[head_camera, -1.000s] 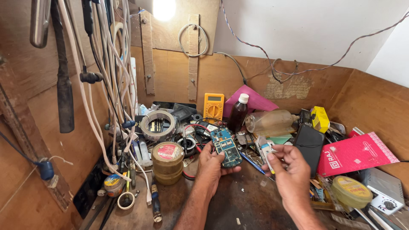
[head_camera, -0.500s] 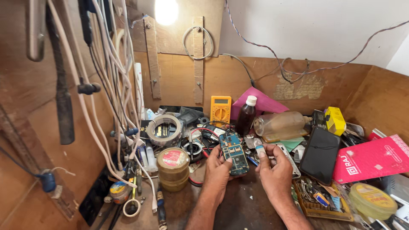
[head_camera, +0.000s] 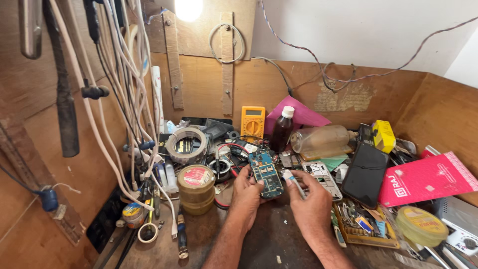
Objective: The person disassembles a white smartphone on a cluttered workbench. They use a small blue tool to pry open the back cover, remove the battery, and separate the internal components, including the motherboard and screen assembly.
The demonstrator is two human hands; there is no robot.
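My left hand (head_camera: 247,192) holds a blue-green phone circuit board (head_camera: 265,173) upright above the dark workbench (head_camera: 271,239). My right hand (head_camera: 311,204) is just right of the board, pinching a thin white-tipped tool (head_camera: 293,181) whose tip lies close to the board's right edge. Both forearms come in from the bottom middle. A white phone frame (head_camera: 323,177) lies behind my right hand.
Stacked round tins (head_camera: 196,189) and a tape roll (head_camera: 185,145) stand at left under hanging cables (head_camera: 124,89). A yellow multimeter (head_camera: 252,121), a dark bottle (head_camera: 282,130) and a clear bottle (head_camera: 323,140) sit at the back. A black phone (head_camera: 365,174), a pink booklet (head_camera: 425,178) and a parts tray (head_camera: 366,224) lie at right.
My right hand has moved left toward the board and now brings the white-tipped tool to its edge. The view has shifted slightly; the left hand keeps holding the board.
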